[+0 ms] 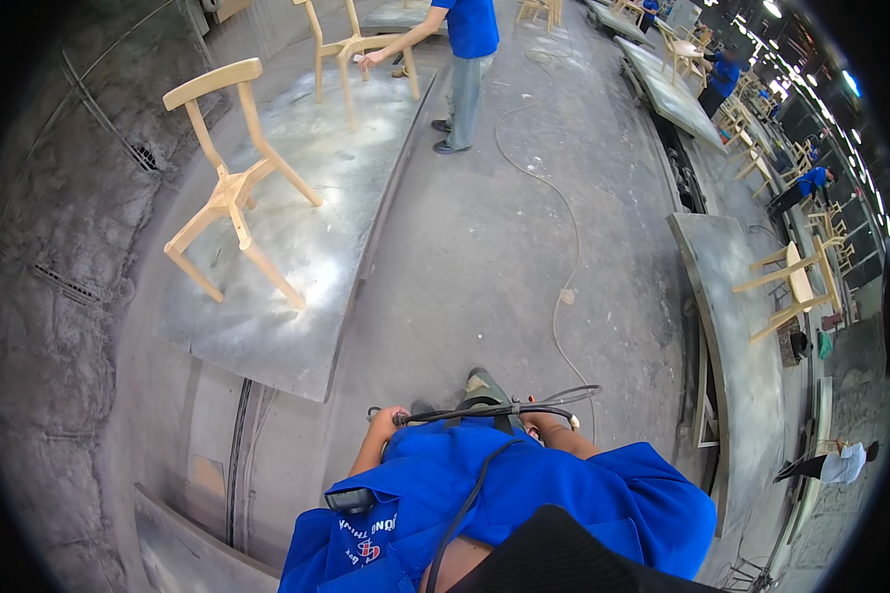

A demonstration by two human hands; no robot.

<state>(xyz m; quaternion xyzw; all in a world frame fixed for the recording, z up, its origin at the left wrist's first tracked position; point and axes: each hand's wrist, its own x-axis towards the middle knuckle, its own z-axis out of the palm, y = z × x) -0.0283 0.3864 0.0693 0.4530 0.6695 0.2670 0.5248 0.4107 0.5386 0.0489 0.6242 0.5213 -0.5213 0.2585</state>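
My left hand [383, 419] is closed around a black hose [485, 409] held across the front of my blue shirt. My right hand [539, 427] sits at the other end of that hose, its fingers mostly hidden by the shirt and the hose. One of my shoes [485, 383] shows just beyond the hose on the grey concrete floor. An unfinished wooden chair [232, 193] stands on a low metal-topped platform [297, 336] ahead to my left, out of reach of both hands.
A person in a blue shirt [470, 59] touches a second wooden chair [351, 49] at the platform's far end. A thin cable [567, 247] snakes over the floor. On the right, a long bench [722, 326] carries another chair [796, 287]; more workers stand beyond.
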